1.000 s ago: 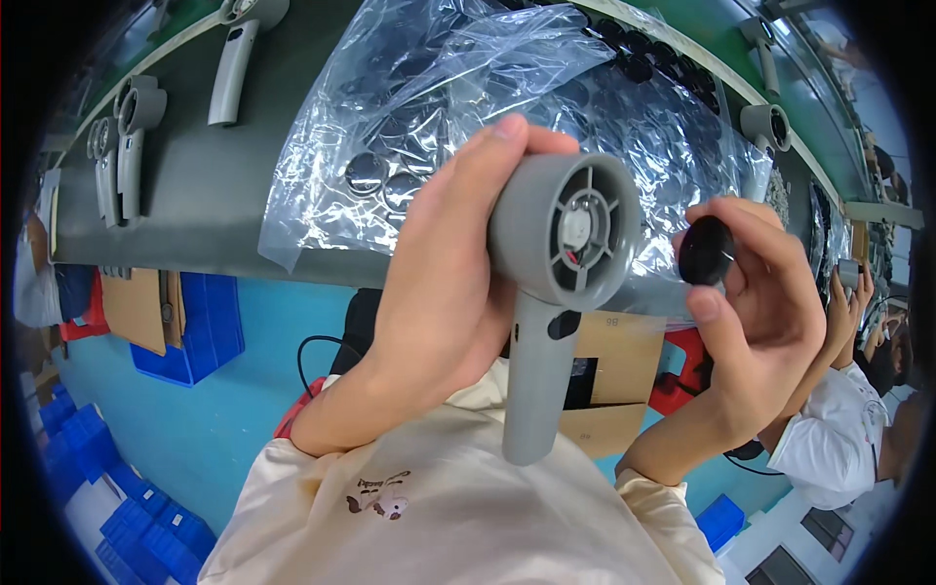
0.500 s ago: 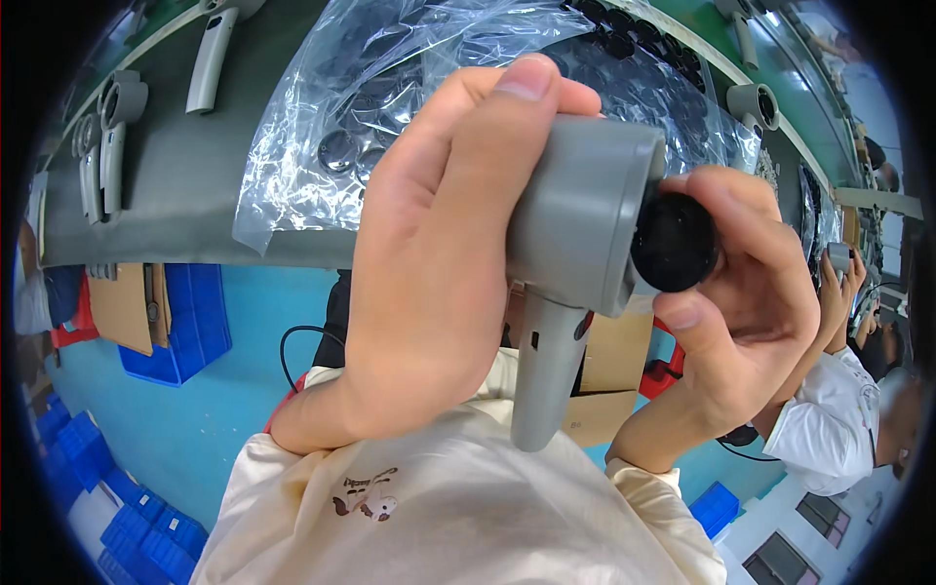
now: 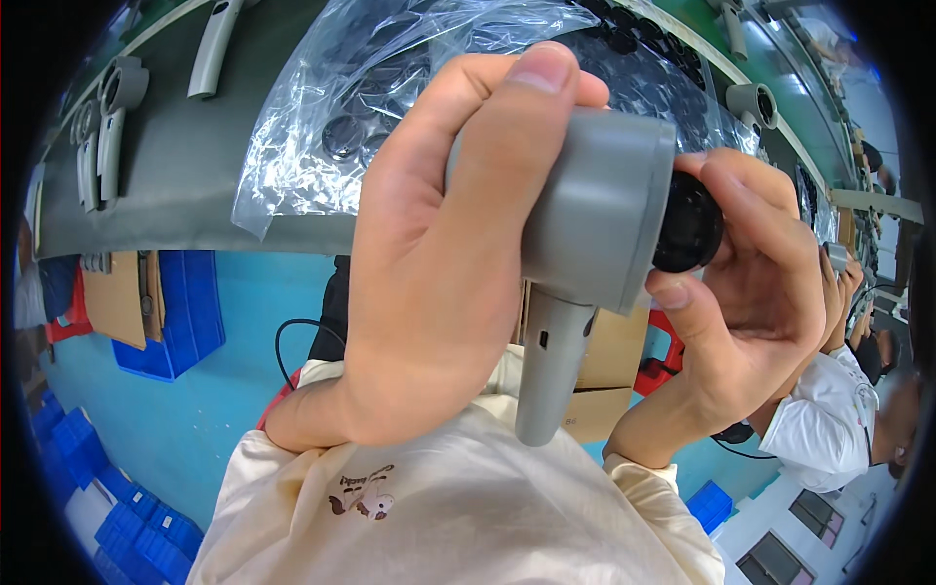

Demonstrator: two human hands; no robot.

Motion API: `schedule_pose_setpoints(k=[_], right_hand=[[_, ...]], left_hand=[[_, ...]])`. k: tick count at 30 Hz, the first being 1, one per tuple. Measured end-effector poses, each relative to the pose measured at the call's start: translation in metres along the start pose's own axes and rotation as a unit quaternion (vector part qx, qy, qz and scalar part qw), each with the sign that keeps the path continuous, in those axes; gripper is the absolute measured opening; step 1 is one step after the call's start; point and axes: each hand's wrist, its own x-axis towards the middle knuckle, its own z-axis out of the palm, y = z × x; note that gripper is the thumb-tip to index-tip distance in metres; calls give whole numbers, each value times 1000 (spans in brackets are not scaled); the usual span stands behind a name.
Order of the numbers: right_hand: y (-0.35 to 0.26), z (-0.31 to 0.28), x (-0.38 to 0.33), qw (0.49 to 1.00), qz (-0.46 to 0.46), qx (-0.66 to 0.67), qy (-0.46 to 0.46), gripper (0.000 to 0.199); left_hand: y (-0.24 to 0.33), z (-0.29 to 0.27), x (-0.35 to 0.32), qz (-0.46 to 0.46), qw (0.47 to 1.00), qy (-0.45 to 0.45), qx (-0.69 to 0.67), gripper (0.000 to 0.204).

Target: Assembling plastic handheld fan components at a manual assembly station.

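A grey hair dryer housing [image 3: 597, 210] with a straight handle pointing down is held up in front of my chest. My left hand [image 3: 439, 244] wraps round its barrel, thumb over the top. At the barrel's right-hand open end, my right hand [image 3: 751, 273] pinches a round, glossy black cap [image 3: 690, 226] between thumb and fingers. The cap's left edge meets the rim of the barrel; whether any of it sits inside I cannot tell. Behind the housing, a clear plastic bag [image 3: 302, 146] lies on the bench with several black round caps [image 3: 341, 136] in it.
More grey housings lie at the bench's left [image 3: 112, 136] and right [image 3: 751, 102]. Below the dark bench [image 3: 185, 185] stand a blue crate [image 3: 190, 312] and a cardboard box [image 3: 595, 414]. Stacked blue bins [image 3: 146, 526] are at lower left. A co-worker in white [image 3: 829, 419] is at the right.
The housing has shifted slightly right and up in my left hand, its open end turning further away from view. The cap now shows more edge-on and is against the rim.
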Motion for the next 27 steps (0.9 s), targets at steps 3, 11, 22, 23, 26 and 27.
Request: schedule_pose_setpoints(k=[3, 11, 22, 23, 26, 27], right_hand=[[1, 0, 5, 999, -26, -32, -18, 52], [-8, 10, 18, 985, -106, -134, -29, 45], [-27, 28, 44, 957, -129, -235, -110, 43], [-22, 24, 45, 957, -130, -236, -110, 43], [-7, 17, 47, 957, -161, -202, -134, 43], [-5, 21, 46, 958, -162, -202, -126, 43]], left_hand=[[2, 0, -2, 4, 1000, 22, 6, 40], [2, -5, -1, 30, 999, 27, 17, 40], [6, -20, 0, -33, 998, 32, -39, 39], [5, -21, 0, -45, 997, 28, -48, 39], [2, -26, 2, -60, 995, 21, -78, 39], [1, -28, 2, -63, 993, 19, -98, 39]])
